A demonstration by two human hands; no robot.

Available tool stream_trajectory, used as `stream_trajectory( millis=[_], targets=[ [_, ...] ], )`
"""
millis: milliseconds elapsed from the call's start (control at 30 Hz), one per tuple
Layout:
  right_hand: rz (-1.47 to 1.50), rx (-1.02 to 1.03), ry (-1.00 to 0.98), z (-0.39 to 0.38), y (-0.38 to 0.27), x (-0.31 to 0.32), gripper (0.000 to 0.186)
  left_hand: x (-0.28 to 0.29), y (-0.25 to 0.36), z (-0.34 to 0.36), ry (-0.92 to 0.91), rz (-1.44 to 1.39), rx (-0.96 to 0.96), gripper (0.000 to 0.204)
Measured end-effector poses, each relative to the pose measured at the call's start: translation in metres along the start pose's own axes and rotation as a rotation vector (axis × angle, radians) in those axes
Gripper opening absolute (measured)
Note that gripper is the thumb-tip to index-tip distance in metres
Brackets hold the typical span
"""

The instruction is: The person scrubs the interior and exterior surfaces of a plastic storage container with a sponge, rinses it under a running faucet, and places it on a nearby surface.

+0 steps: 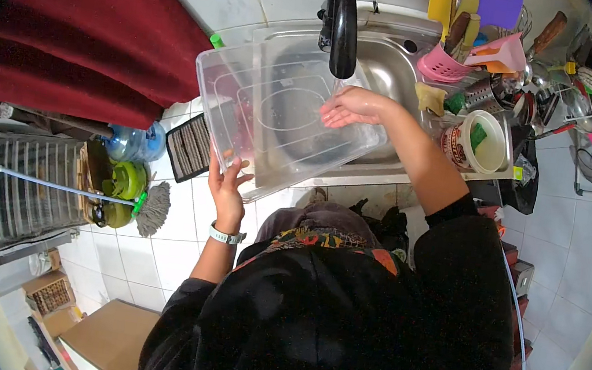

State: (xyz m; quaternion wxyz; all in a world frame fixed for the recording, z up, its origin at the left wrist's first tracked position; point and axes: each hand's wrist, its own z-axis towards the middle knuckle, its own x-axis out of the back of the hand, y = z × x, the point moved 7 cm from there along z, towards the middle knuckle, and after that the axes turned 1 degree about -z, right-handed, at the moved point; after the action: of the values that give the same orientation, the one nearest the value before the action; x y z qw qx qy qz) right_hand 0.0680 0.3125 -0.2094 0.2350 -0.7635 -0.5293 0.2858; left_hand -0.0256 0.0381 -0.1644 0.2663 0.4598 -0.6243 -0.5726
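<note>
A large clear plastic container (229,95) is held tilted over the left part of the steel sink (391,71). At its lower left rim my left hand (226,180) grips it, thumb and fingers on the edge; a pale watch is on that wrist. My right hand (351,107) is over the container, just under the black faucet (341,28), holding nothing, with its fingers stretched out. Water seems to run from the spout onto this hand. Drops show on the clear plastic, and the sink basin shows through it.
Right of the sink stand a white tub (491,151) with a green sponge and a pink basket (444,64) of utensils. A yellowish cloth (429,98) lies on the rim. Left are a red curtain (93,27), a mop head (154,209) and a dark-framed mat (188,147).
</note>
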Motion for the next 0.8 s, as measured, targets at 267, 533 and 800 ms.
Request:
stream_trajectory(
  millis=[267, 533, 800],
  targets=[
    [-0.623, 0.302, 0.763, -0.040, -0.010, 0.080, 0.048, 0.011, 0.037, 0.011, -0.039, 0.097, -0.115, 0.060],
    [0.118, 0.164, 0.342, -0.038, 0.070, 0.072, 0.054, 0.020, 0.018, 0.034, -0.114, -0.069, 0.176, 0.057],
    [0.276, 0.282, 0.524, -0.077, 0.107, 0.111, 0.030, -0.035, -0.011, 0.067, -0.386, -0.147, 0.322, 0.052]
  ],
)
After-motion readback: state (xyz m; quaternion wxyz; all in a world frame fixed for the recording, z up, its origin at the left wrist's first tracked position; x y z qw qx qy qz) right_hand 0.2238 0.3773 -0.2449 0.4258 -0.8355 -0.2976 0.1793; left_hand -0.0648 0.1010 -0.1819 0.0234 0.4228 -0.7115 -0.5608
